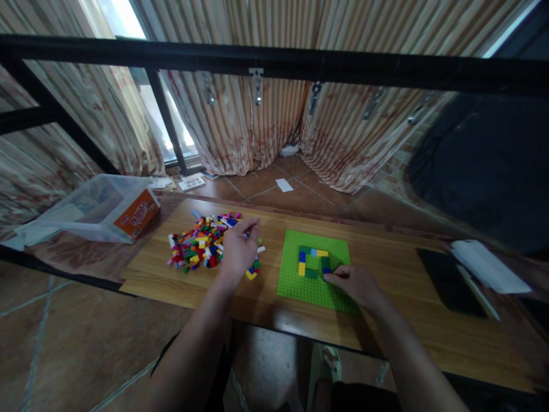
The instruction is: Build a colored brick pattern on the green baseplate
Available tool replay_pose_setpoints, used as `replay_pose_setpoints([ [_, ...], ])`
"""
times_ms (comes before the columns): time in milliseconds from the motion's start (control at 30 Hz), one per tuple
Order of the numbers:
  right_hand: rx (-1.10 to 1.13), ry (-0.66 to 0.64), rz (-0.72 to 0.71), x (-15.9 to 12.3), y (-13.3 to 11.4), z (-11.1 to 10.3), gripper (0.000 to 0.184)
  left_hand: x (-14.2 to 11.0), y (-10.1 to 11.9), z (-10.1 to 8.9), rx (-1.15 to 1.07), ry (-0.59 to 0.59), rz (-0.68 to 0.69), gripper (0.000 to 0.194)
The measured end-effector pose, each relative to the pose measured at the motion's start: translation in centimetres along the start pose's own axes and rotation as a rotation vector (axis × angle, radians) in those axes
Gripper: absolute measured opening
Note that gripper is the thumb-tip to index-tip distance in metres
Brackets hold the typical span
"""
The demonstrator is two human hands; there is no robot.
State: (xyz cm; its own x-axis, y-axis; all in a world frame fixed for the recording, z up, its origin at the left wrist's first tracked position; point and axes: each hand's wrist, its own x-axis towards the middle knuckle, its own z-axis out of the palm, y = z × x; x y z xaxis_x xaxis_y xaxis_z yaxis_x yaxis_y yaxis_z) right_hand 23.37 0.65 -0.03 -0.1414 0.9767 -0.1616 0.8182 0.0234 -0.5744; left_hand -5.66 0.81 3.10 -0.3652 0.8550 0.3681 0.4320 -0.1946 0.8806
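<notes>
My left hand (240, 247) hovers over the right side of a pile of loose toy building bricks (199, 246), its fingers loosely curved and apart, with no brick seen held. My right hand (358, 284) is at the right part of a green studded baseplate (291, 280). Its thumb and forefinger close on a dark blue brick (326, 271) at the lower right corner of a rectangular ring of bricks. That ring has yellow bricks (302, 269), a blue brick (302, 256), dark green bricks (311, 274) and a light blue one (314, 252). Bare baseplate shows inside the ring.
The wooden table (266, 312) carries everything. Left stands a clear plastic bin (96, 209) with an orange label. Right lie a black flat item (448, 280) and a white object (489, 266). A black metal bar (283, 60) crosses before striped curtains (274, 126).
</notes>
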Motion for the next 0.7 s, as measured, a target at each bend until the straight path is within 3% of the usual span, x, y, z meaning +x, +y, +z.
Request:
replay_pose_setpoints([
  [133, 0.038, -0.072, 0.041, 0.3, 0.5, -0.6, 0.044, 1.3, -0.7, -1.9, -0.090, 0.098, -0.076, 0.022],
  [333, 0.083, 0.217, 0.003, 0.3, -2.9, 0.4, 0.044, 2.5, -1.0, -4.4, -0.197, 0.230, -0.127, 0.022],
  [467, 0.176, 0.227, -0.203, -0.6, -7.1, 3.2, 0.035, 3.0, -1.3, -6.2, -0.233, 0.284, -0.166, 0.025],
  [700, 0.214, 0.090, -0.532, -1.7, -13.9, 8.8, 0.018, 3.1, -1.3, -8.0, -0.287, 0.349, -0.203, 0.024],
])
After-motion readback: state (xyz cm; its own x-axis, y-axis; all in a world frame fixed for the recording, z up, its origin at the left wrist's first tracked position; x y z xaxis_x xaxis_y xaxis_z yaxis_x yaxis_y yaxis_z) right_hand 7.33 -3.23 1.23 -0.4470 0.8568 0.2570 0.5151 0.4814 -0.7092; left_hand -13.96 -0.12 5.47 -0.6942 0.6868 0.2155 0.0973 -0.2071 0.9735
